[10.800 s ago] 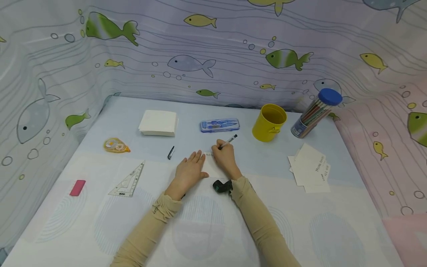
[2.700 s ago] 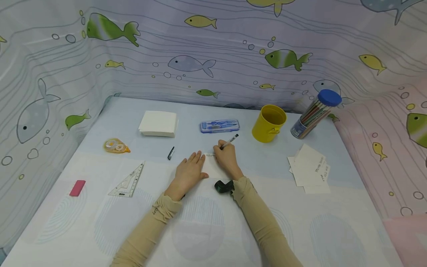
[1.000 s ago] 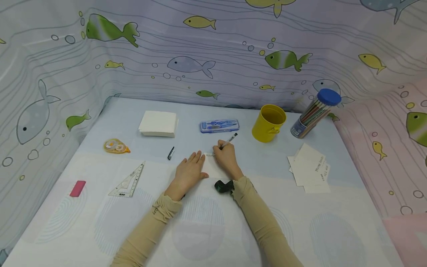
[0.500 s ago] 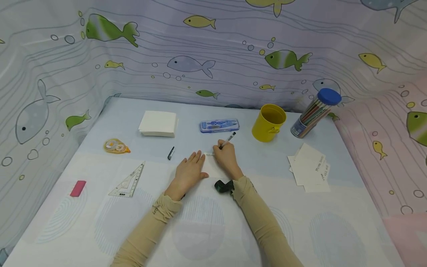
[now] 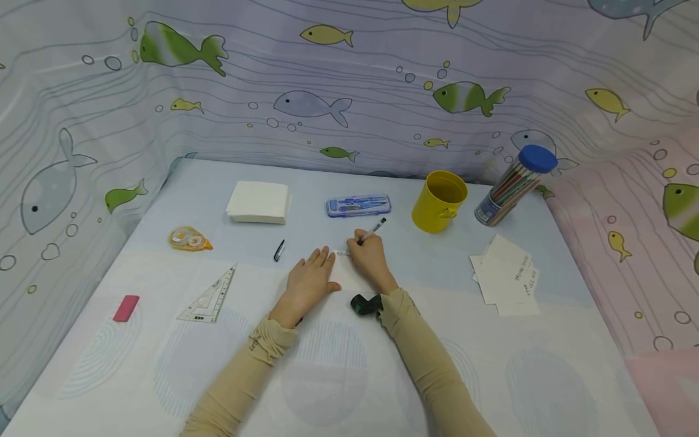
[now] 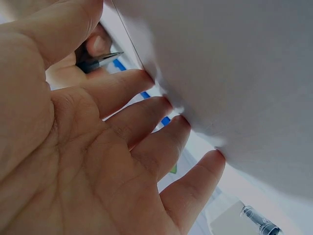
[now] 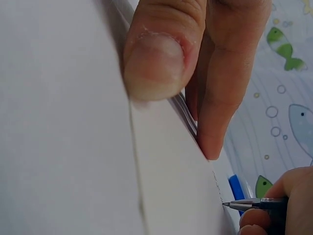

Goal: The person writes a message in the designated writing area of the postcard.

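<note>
A small white paper card (image 5: 351, 278) lies on the table between the hands, with a short line of handwriting along its far edge. My left hand (image 5: 308, 282) rests on its left side, fingers straight. In the left wrist view those fingertips (image 6: 182, 120) press against the paper. My right hand (image 5: 371, 258) pinches a pen (image 5: 375, 227), slanting up to the right. In the right wrist view the pen's metal tip (image 7: 234, 204) meets the card at the end of the writing. A pen cap (image 5: 280, 250) lies beyond the left hand.
At the back stand a paper stack (image 5: 259, 202), a blue geometry set case (image 5: 358, 206), a yellow bucket (image 5: 439, 203) and a pencil jar (image 5: 513, 188). Written cards (image 5: 503, 273) lie right. Correction tape (image 5: 189, 238), a set square (image 5: 210, 297) and a pink eraser (image 5: 126, 308) lie left.
The pen's tilt has shifted slightly, and my right hand has moved back a little to the left over the last second. The left hand stays in place on the card.
</note>
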{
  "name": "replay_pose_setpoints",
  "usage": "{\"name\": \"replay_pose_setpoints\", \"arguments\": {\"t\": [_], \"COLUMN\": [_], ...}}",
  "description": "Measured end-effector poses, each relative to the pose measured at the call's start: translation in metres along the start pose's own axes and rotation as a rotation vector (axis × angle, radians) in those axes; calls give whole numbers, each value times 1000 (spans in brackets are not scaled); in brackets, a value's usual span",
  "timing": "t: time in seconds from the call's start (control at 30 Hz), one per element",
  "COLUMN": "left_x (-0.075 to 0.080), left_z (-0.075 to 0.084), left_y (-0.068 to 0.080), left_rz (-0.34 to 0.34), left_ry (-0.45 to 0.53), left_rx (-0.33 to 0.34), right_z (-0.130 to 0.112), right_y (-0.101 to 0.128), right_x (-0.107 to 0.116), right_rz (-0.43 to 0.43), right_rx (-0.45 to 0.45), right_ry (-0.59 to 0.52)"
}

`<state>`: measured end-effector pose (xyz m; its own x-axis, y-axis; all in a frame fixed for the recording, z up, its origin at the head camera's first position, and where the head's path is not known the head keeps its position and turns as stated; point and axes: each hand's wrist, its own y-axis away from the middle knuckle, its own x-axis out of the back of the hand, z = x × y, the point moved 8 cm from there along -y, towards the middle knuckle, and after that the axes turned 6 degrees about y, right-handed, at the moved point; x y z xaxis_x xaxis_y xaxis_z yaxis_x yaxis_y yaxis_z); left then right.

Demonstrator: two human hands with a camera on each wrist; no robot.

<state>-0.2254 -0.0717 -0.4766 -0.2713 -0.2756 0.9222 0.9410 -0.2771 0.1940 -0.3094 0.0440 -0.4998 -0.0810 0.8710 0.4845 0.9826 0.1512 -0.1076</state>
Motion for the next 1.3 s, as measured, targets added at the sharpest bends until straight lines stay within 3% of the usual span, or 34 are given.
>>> {"name": "replay_pose_setpoints", "arguments": {"t": [0.7,1.3], "left_x": [-2,-3], "left_z": [-1,-2], "left_y": [-1,-2], "left_rz": [-9,-12], "left_ry": [-5,-5], "left_rx": [2,4], "right_z": [1,2], "right_y": [-1,-1], "right_x": [3,-1], "right_rz": [62,-16], "right_rx": [18,-23], "right_ry": [6,32]}}
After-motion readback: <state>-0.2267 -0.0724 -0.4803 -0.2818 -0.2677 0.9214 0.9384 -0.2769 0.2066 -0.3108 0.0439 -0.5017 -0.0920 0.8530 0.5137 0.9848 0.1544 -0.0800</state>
